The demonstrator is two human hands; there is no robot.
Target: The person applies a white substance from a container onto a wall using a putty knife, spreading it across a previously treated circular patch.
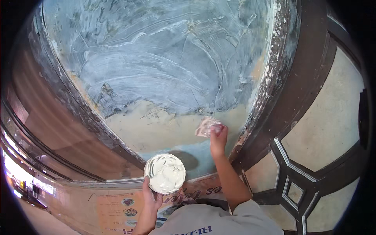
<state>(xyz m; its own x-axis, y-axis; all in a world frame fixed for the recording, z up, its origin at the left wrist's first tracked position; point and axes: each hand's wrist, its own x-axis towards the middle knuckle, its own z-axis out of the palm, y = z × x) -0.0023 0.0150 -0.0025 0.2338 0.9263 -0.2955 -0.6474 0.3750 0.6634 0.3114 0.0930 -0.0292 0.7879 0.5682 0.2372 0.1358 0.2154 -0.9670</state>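
a: what does the left hand (152,197) do?

b: it holds up a round white tub of putty (165,172) from below, fingers closed around its lower rim. the tub is full of thick white paste and it stays in front of the lower part of the wall, near the middle of the view.

a: and the right hand (218,138)?

b: the right hand is raised higher, to the right of the tub. its fingers pinch a small flat scraper (207,126), which is smeared with pale paste. the scraper lies against the blue wall panel (164,70), at the place where the blue coat meets the bare beige patch (156,125).

a: how does the wall look?

b: the upper part is blue with many white curved streaks. the lower part is beige, with one more blue area under it. a dark wooden frame (282,78) with white spots runs along the right side of the panel.

a: anything beside it?

b: to the right there is a dark door with pale panels (329,117). below the tub a printed paper sheet (121,207) covers the floor.
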